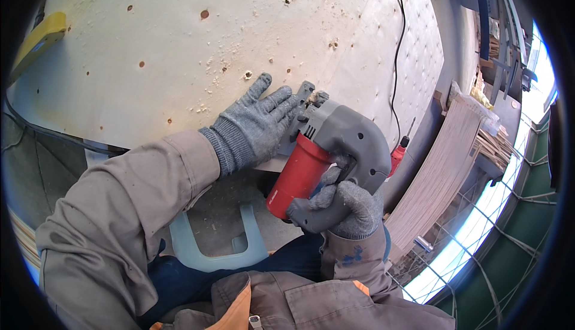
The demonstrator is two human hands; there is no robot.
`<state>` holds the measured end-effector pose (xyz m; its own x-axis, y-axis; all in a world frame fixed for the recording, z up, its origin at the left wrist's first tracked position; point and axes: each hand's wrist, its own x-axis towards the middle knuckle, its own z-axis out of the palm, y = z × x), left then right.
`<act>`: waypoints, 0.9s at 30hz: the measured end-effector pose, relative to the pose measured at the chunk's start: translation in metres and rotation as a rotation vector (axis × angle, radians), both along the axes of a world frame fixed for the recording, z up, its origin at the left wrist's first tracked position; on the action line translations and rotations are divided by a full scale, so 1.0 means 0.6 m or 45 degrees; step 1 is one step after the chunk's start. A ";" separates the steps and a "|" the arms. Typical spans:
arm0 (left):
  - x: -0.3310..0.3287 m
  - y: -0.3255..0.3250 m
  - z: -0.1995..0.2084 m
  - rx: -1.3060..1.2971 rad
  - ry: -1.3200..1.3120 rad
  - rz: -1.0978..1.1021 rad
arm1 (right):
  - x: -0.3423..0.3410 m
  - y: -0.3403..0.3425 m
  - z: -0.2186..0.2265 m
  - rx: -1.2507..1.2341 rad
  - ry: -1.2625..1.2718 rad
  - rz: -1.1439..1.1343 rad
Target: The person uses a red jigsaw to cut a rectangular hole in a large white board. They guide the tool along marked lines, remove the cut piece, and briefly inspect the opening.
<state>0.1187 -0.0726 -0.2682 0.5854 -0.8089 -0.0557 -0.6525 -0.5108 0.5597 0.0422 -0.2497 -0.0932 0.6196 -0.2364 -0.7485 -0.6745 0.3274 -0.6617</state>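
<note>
My right hand point(353, 207), in a grey knit glove, is wrapped round the handle of a red and grey power tool point(302, 171). The tool's front end rests at the near edge of a large pale board point(168, 36), with shavings caught near its tip. My left hand point(257, 120), gloved the same way, lies flat on the board with fingers stretched out. Its fingertips reach the tool's grey front plate; whether they press on it I cannot tell. Small brown round spots and holes dot the board, with crumbs of wood scattered around them.
A black cord point(400, 42) runs across the board's right side. A yellow tool point(45, 36) sits at the far left edge. Beyond the right edge are a red-handled screwdriver-like tool point(400, 150) and stacked wood strips point(443, 162). A pale blue stool point(218, 261) stands below.
</note>
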 end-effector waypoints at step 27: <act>-0.004 -0.006 0.003 0.045 -0.028 -0.036 | 0.024 0.017 0.017 -0.309 0.150 0.179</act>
<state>0.1162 -0.0763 -0.2665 0.5638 -0.8227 -0.0722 -0.6787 -0.5114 0.5272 0.0569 -0.2394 -0.0832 0.5709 -0.3352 -0.7495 -0.7788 0.0677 -0.6236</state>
